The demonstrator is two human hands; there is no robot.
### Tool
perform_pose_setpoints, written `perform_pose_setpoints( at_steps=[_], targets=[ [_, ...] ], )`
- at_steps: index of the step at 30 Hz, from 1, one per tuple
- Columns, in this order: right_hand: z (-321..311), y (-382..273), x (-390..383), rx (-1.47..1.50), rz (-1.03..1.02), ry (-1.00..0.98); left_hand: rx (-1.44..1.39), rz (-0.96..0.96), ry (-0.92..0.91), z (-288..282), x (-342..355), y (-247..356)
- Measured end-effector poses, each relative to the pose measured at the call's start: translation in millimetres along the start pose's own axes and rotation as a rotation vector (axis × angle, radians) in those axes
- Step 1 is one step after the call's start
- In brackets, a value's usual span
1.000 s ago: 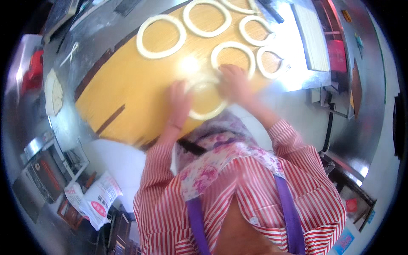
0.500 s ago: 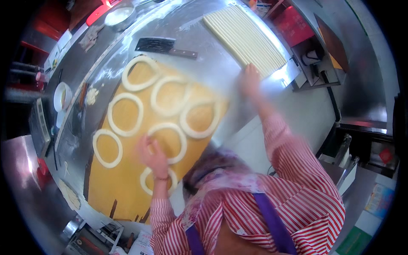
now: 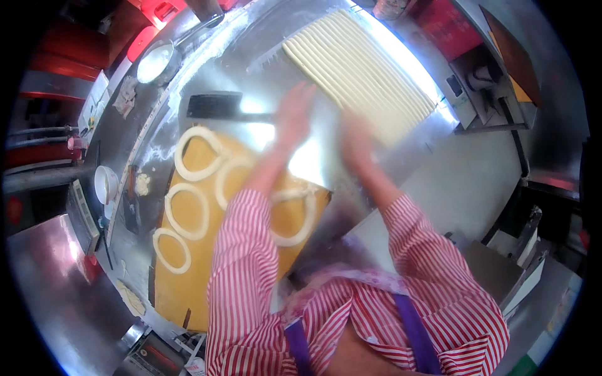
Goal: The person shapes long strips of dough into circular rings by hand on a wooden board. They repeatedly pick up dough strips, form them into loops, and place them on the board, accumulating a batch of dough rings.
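My left hand [image 3: 295, 118] is over the steel table, just off the left edge of a slab of pale dough strips [image 3: 360, 72] lying side by side. My right hand [image 3: 357, 136] is at the slab's near edge, close to the ends of the strips. Motion smears the fingers of both hands, so their grip is unclear. Several pale dough rings [image 3: 187, 212] lie on a yellow board [image 3: 172, 294] to the left. My left forearm and sleeve hide part of the board and some rings. Between board and slab lies a cleaver [image 3: 214, 105], its handle partly behind my left hand.
A metal bowl of white powder [image 3: 155, 62] stands at the far left, with a crumpled cloth [image 3: 125, 96] beside it. Farther down the left side are a white bowl [image 3: 106, 184] and dough scraps [image 3: 143, 184]. Beyond the slab's right side sits a red box [image 3: 446, 28].
My left hand has gone from the rings on the board up and right toward the dough strips. My right hand has shifted slightly left and down. The view has also shifted.
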State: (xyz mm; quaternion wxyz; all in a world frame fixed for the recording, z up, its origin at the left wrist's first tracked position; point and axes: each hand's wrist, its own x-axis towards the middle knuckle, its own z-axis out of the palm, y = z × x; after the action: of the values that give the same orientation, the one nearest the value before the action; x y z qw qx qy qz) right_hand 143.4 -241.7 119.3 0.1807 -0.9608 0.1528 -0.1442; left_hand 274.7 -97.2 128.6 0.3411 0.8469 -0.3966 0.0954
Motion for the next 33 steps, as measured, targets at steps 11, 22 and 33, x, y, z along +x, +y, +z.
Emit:
perform_pose_setpoints(
  at_steps=[11,22,33],
  targets=[
    [4.3,25.4,-51.0,0.02,0.064,-0.067,0.293,0.131,-0.577,5.4,63.5,-32.0],
    [-159.2,80.5,12.1,0.822,0.511,-0.375,-0.319,-0.091,-0.488,-92.2,15.3,19.1],
    [-138.8,-26.6,56.4,0.516,-0.247,-1.235,-0.26,-0.392,-0.369,-244.8,-262.1,71.6]
  ],
)
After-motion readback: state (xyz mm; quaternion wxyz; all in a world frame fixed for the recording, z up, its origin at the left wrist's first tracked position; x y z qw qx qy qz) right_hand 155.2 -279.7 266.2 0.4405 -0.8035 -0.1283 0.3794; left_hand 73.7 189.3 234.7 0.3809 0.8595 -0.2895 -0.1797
